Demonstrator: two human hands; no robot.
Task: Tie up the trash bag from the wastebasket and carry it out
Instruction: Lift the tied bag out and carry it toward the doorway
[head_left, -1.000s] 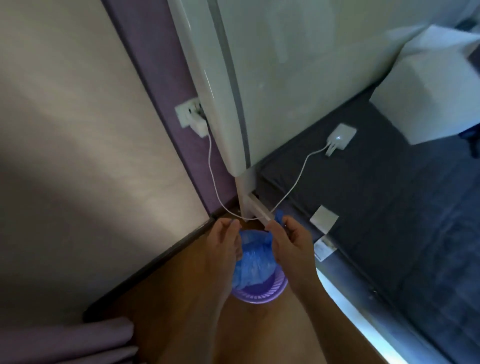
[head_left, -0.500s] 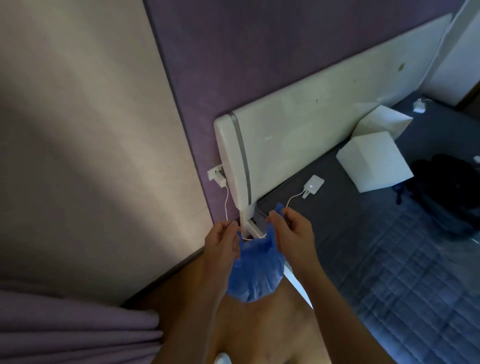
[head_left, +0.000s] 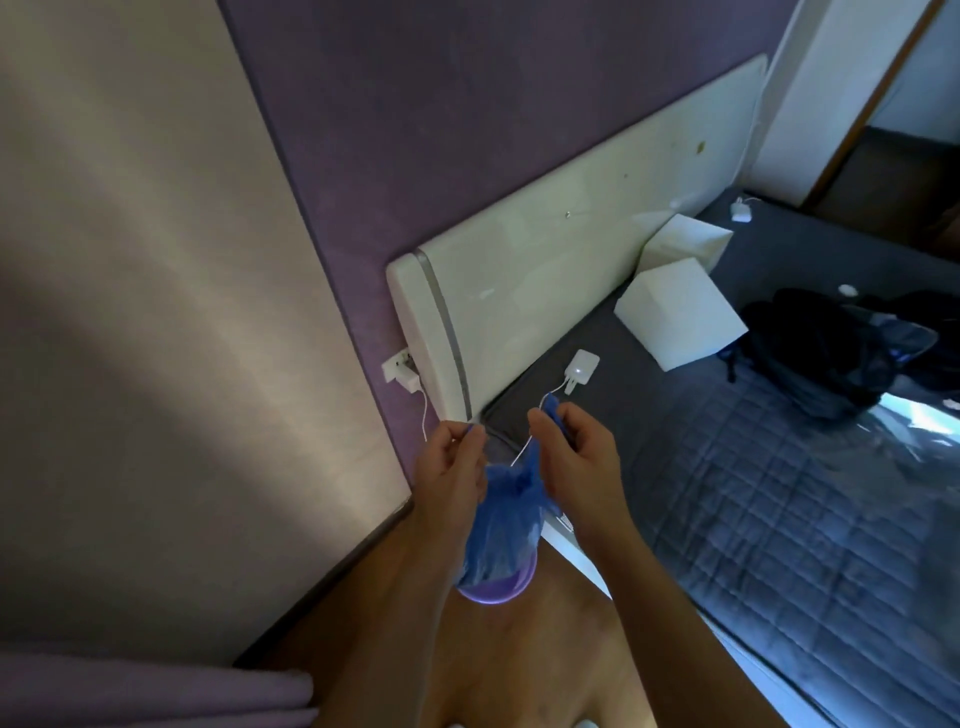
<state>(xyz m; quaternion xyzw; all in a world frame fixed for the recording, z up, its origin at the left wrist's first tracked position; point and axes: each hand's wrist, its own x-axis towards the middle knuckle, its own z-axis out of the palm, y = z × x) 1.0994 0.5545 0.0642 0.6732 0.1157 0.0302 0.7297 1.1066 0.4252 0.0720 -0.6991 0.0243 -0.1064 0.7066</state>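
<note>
A purple wall (head_left: 467, 104) backs a glossy white headboard (head_left: 571, 270); a grey quilted bed (head_left: 753, 493) lies beside the wooden floor (head_left: 545, 649), near a beige wall (head_left: 130, 312).

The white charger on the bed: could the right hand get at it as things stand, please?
Probably not yet: the path from the right hand to the charger looks clear, but that hand and the left hand are pinching the blue bag.

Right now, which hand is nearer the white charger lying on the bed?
Right. The right hand holds the blue trash bag just below the white charger; the left hand sits farther off, toward the wall.
</note>
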